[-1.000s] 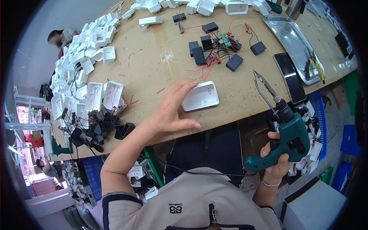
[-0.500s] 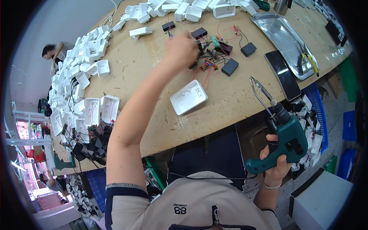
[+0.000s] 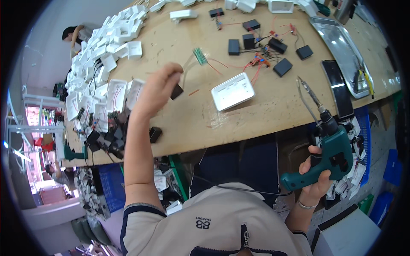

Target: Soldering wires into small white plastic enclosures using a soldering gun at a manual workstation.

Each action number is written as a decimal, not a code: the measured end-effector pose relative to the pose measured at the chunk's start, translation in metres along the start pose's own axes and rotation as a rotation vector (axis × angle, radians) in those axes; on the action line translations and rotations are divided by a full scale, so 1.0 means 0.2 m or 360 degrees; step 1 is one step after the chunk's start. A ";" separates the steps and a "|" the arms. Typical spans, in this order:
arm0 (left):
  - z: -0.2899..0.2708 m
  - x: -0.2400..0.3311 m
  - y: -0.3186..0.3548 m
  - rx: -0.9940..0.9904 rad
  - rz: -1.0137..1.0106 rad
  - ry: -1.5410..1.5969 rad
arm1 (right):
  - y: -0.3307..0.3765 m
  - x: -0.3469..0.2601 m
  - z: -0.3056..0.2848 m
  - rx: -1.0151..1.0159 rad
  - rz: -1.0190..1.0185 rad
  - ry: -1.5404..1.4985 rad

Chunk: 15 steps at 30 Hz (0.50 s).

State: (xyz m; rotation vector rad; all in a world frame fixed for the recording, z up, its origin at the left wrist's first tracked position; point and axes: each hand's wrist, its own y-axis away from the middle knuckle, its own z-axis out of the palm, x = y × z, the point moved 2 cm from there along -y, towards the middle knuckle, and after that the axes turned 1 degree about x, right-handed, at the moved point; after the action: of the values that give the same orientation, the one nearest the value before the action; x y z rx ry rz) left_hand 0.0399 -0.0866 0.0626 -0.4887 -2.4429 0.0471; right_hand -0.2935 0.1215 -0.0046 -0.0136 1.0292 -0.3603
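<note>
My left hand (image 3: 160,89) is over the left middle of the table, fingers closed on a small black box (image 3: 176,91). From it, blurred wires lead to a green circuit board (image 3: 199,56) with reddish wires. Gripped in my right hand (image 3: 317,183) is a green pistol-shaped soldering gun (image 3: 335,155), its metal tip and thin feed tube pointing up over the table edge. Between the hands an open white plastic housing (image 3: 233,91) lies on the table. Beyond it sits a cluster of black boxes (image 3: 282,67) with red and black wires and an orange-brown board (image 3: 262,59).
White housings (image 3: 121,36) are heaped along the left and far edges. Wired black boxes (image 3: 113,136) pile up at the near left. On the right lie a phone (image 3: 337,87) and a metal tray (image 3: 341,47) with yellow-handled pliers (image 3: 367,81). A blue crate (image 3: 364,145) stands below.
My left hand has moved left and nearer from the cluster, drawing out a black box with the green board. The view has shifted; the soldering gun stays in my right hand.
</note>
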 end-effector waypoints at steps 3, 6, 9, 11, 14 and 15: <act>0.06 -0.10 0.10 -0.0277 -0.0157 -0.0062 | 0.00 0.02 0.01 -0.0066 0.0085 -0.0108; 0.05 -0.04 0.13 -0.0124 0.0007 -0.0332 | -0.03 0.06 0.07 -0.0098 0.0181 -0.0364; 0.07 0.05 0.09 0.0146 0.0060 -0.0436 | -0.11 0.10 0.17 -0.0131 0.0241 -0.0476; 0.10 0.05 0.03 0.0313 0.0176 -0.0421 | -0.17 0.14 0.24 -0.0218 0.0286 -0.0628; 0.22 0.01 -0.09 0.0073 0.0613 -0.0512 | -0.25 0.18 0.39 -0.0274 0.0394 -0.0661; 0.26 0.00 -0.12 -0.0101 0.0574 -0.0560 | -0.28 0.19 0.43 -0.0267 0.0394 -0.0645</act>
State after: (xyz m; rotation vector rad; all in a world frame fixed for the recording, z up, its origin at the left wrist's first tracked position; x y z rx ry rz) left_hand 0.0007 -0.1047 0.0240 -1.0195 -2.6671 0.2245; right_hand -0.2197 0.0435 0.0184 -0.1050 0.6468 -0.0391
